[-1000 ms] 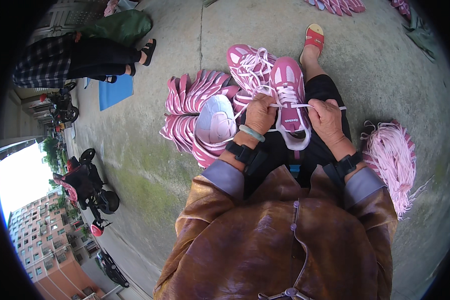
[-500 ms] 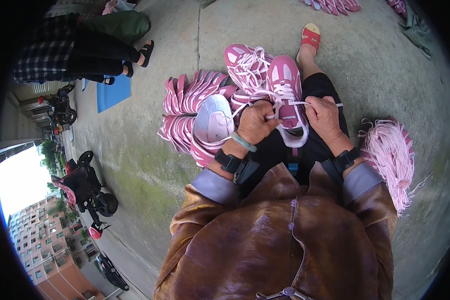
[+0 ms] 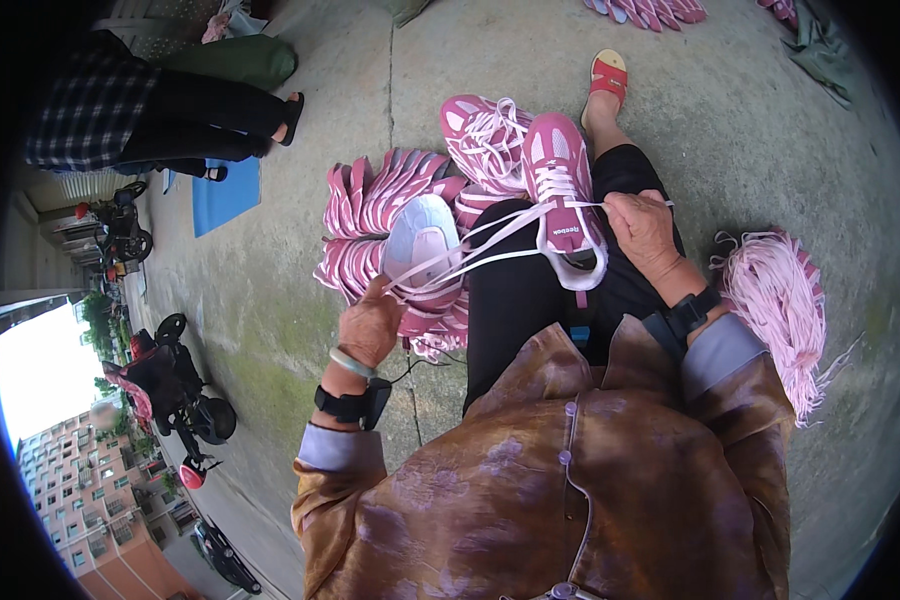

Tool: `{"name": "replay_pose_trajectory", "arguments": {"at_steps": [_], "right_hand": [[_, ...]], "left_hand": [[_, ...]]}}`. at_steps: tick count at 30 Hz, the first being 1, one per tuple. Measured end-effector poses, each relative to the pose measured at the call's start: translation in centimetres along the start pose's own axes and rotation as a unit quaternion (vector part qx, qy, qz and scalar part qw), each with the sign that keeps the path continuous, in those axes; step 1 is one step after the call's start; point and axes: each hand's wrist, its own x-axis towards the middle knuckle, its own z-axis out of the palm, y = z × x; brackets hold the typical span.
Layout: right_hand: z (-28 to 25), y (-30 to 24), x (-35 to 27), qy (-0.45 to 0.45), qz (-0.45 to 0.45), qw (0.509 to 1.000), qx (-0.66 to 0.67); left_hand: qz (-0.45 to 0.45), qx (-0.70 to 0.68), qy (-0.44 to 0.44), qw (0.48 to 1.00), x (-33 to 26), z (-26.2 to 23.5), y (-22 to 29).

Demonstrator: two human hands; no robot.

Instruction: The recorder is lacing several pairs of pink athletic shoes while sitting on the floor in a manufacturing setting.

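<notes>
A pink and white shoe upper (image 3: 558, 170) rests across my lap, its toe pointing away from me and its white lacing done up over the tongue. My left hand (image 3: 370, 325) is closed on white shoelaces (image 3: 490, 255) that stretch left from the shoe, well out to its side. Close to the shoe's right edge, my right hand (image 3: 645, 232) pinches another lace end. Left of the shoe lies an upper with a pale grey-blue lining (image 3: 422, 235). Behind it sits another laced pink upper (image 3: 482, 140).
Nested stacks of pink uppers (image 3: 375, 190) lie on the concrete at left. A bundle of pale pink laces (image 3: 775, 315) lies at right. Another person's dark-trousered legs (image 3: 205, 115) are at upper left, near a blue mat (image 3: 228, 195). Parked motorbikes (image 3: 175, 385) stand farther left.
My left hand has swung from beside the shoe out to the left and nearer me, drawing the laces out long. My right hand stays beside the shoe, still pinching its lace.
</notes>
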Motion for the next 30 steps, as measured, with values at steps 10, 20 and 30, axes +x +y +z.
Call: {"name": "replay_pose_trajectory", "arguments": {"at_steps": [10, 20, 30], "right_hand": [[-8.1, 10.8, -7.7, 0.071, 0.148, 0.974, -0.155], [-5.9, 6.1, -4.6, -0.012, 0.060, 0.995, -0.084], [0.5, 0.3, 1.4, -0.159, -0.021, 0.984, -0.073]], "left_hand": [[-0.256, 0.135, -0.193, 0.938, -3.2, 4.7, -5.3], [0.053, -0.106, 0.149, 0.982, 8.5, 5.8, 6.2], [0.045, -0.254, 0.159, 0.953, 13.6, 7.8, 12.2]]}}
